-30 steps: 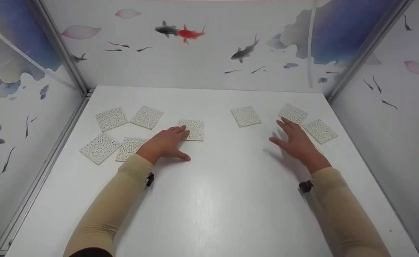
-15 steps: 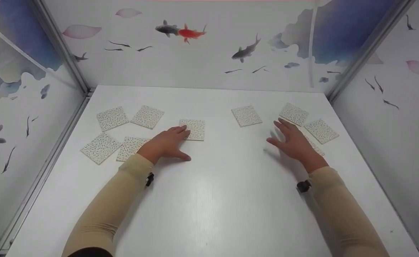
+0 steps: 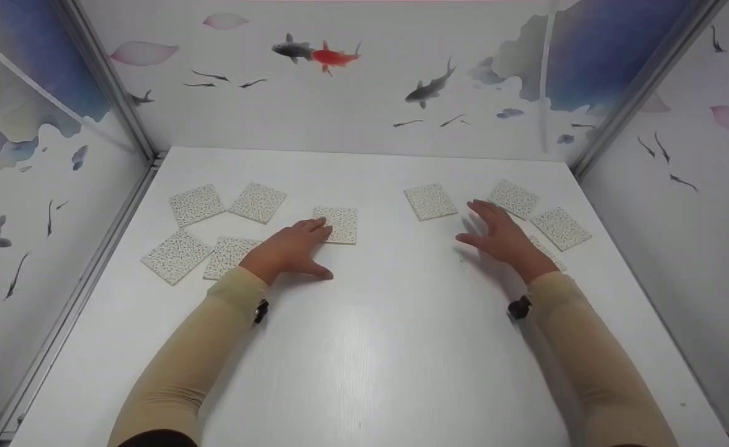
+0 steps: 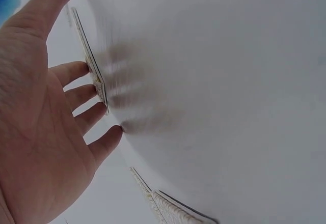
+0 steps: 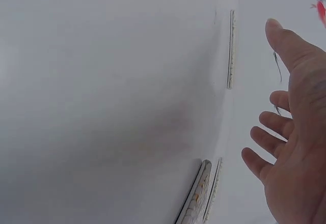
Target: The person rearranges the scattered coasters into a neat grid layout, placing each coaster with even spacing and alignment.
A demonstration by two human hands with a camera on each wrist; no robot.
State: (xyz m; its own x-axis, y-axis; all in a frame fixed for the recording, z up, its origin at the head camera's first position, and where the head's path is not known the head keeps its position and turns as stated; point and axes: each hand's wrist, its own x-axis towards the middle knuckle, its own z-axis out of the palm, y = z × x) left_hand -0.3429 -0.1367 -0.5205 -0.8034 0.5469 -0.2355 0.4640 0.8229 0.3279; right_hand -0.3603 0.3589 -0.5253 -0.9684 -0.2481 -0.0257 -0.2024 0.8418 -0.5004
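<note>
Only the left wrist view showed the left hand (image 4: pixel 48 117) from its palm side, spread wide and touching a speckled square tile (image 3: pixel 343 225) set nearly straight on the counter (image 3: pixel 364 347), while the right hand (image 3: pixel 502 237) hung wide.

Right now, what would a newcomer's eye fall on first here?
Probably the speckled squares across the far part of the white table. Next, the left hand at a square left of centre, and the right hand hovering above the table. A red fish brightens the back wall.
</note>
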